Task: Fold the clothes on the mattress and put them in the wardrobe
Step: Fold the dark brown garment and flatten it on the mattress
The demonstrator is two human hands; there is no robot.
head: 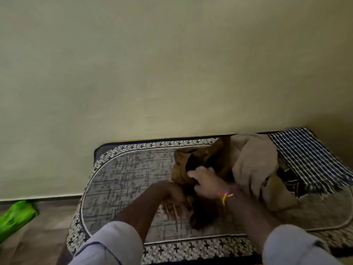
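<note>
A grey patterned mattress (pixel 122 180) with a black-and-white cross border lies against the wall. On its right half sits a pile of clothes: a brown garment (pixel 183 165), a beige garment (pixel 254 161) and a black-and-white checked cloth (pixel 309 157). My right hand (pixel 206 180), with coloured threads on the wrist, grips the brown garment near its middle. My left hand (pixel 172 203) is blurred and holds the lower edge of the same brown garment, which hangs down dark over the mattress. The wardrobe is out of view.
A plain pale green wall (pixel 172 64) fills the upper view, right behind the mattress. A bright green packet (pixel 15 217) lies on the floor at the left. Bare floor (pixel 38 241) runs along the mattress's left side.
</note>
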